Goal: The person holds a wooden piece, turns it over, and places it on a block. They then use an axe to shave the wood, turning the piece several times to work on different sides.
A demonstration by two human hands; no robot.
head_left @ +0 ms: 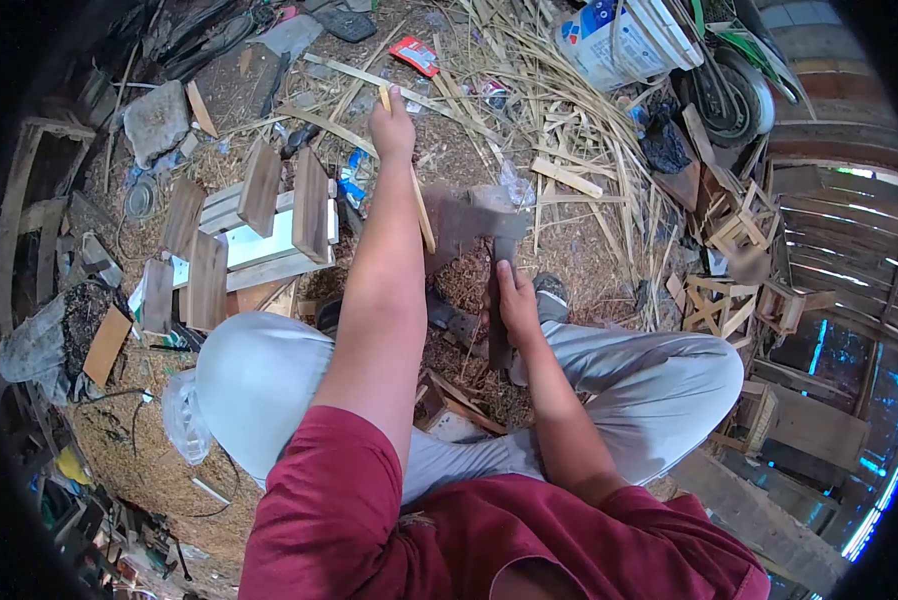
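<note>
My left hand (pixel 393 130) reaches forward, fingers wrapped round a thin pale wood strip (pixel 426 228). The strip's top end pokes out above the fist, and its lower end comes out beside my forearm. In my right hand (pixel 514 305) is the dark handle of a hatchet (pixel 459 222) with a broad, slightly blurred blade pointing left. The blade lies close beside the strip's lower end. Below the hatchet, between my legs, is a dark wood piece (pixel 459 328), partly hidden by my left arm.
Several wooden boards (pixel 260 188) stand beside a white panel at the left. Many cut strips (pixel 569 130) litter the ground ahead, near a white bucket (pixel 624 42) and a red packet (pixel 414 56). Small wooden frames (pixel 739 225) are piled at the right; a stone block (pixel 156 124) lies far left.
</note>
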